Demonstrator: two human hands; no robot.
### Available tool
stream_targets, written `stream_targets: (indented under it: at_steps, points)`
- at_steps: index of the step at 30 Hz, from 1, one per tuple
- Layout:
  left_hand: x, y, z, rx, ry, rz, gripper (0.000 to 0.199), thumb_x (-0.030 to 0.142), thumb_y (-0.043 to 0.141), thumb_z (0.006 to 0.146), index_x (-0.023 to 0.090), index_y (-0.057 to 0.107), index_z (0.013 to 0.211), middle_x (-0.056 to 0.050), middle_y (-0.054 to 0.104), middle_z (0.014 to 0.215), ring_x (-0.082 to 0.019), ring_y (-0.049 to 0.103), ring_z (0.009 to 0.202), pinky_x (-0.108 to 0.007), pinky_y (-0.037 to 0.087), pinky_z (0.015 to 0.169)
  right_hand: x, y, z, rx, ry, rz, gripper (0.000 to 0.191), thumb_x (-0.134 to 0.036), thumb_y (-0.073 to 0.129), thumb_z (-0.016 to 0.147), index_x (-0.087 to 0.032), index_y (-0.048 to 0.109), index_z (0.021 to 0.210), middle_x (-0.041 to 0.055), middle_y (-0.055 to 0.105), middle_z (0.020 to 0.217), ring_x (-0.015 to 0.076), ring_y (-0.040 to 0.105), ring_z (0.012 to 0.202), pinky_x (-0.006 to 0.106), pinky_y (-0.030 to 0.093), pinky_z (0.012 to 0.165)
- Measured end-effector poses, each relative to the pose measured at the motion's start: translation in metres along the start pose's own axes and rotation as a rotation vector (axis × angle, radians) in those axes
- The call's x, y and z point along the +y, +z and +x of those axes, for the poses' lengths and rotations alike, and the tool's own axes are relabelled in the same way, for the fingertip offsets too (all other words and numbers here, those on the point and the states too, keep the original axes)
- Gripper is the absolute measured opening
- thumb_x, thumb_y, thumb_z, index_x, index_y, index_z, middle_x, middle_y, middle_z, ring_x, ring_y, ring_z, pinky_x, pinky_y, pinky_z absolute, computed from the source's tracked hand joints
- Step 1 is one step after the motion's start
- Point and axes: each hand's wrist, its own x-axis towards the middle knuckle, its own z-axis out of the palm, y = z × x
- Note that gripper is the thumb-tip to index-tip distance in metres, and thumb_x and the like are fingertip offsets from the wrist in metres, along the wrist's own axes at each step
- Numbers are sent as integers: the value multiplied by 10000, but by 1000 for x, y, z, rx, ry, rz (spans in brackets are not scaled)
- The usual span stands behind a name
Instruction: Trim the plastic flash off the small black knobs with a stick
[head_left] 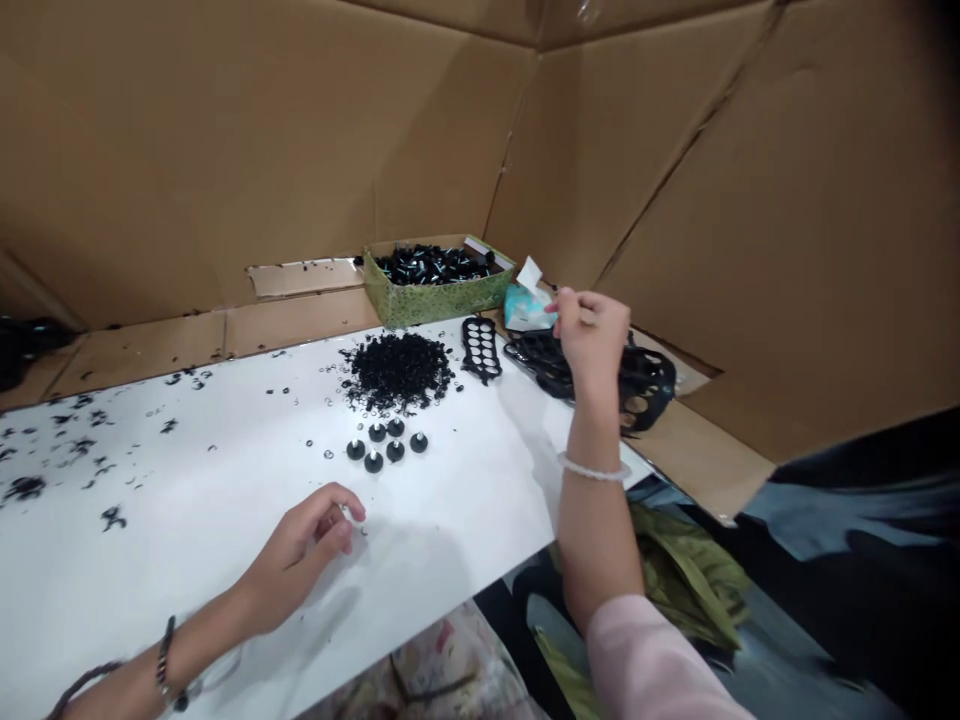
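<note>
My left hand (319,530) hovers just over the white tabletop, its fingers loosely curled and the thumb apart, with nothing visible in it. Raised at the right, my right hand (592,325) has its fingers pinched together; a small dark bit shows at the fingertips, too small to name. Several round black knobs (395,450) with pale upright studs stand in a cluster beyond my left hand. Behind them lies a heap of small black rings (401,370). A black plate with rows of round holes (481,348) rests to the right of the heap.
A green patterned box (442,303) full of black studded parts stands at the back. Beside it is a blue-white tissue pack (525,308). Black perforated frames (649,385) are piled below my right hand. Black scraps (82,447) litter the left side. Cardboard walls (262,130) enclose the table.
</note>
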Motion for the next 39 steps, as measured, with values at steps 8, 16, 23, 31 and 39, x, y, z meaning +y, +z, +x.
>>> stream_targets:
  at_steps: [8, 16, 23, 31, 39]
  points:
    - [5, 3, 6, 305, -36, 91, 192, 359, 427, 863, 196, 519, 820, 13, 464, 671, -123, 395, 572, -245, 308, 537, -85, 35, -57, -671, -466, 149, 300, -399, 476, 855, -158, 651, 816, 36, 620, 694, 138, 528, 647, 223, 325, 590]
    - [10, 3, 9, 320, -26, 122, 138, 300, 438, 847, 193, 506, 794, 34, 405, 642, -116, 323, 557, -234, 279, 533, -108, 42, -104, -946, -847, 9, 333, -456, 643, 729, -157, 639, 877, 55, 613, 705, 186, 555, 721, 268, 310, 678]
    - [9, 2, 9, 335, -62, 16, 211, 355, 449, 852, 209, 472, 1003, -9, 525, 844, -113, 429, 616, -243, 334, 553, -110, 50, -112, -935, -831, 254, 154, -282, 539, 836, -157, 625, 811, 28, 601, 646, 136, 526, 617, 249, 331, 639]
    - [10, 2, 2, 187, 75, -120, 254, 427, 401, 877, 181, 454, 912, -29, 565, 786, -137, 512, 683, -273, 385, 638, -125, 43, -143, -846, -379, 740, 338, -436, 526, 822, -164, 551, 622, -13, 526, 543, 99, 475, 517, 205, 376, 514]
    - [3, -1, 15, 327, -167, -500, 211, 401, 441, 858, 194, 425, 823, 2, 580, 761, -100, 552, 577, -220, 415, 512, -118, 41, -129, -581, -312, 696, 273, -373, 407, 886, -178, 597, 895, 18, 583, 657, 133, 543, 621, 253, 432, 613]
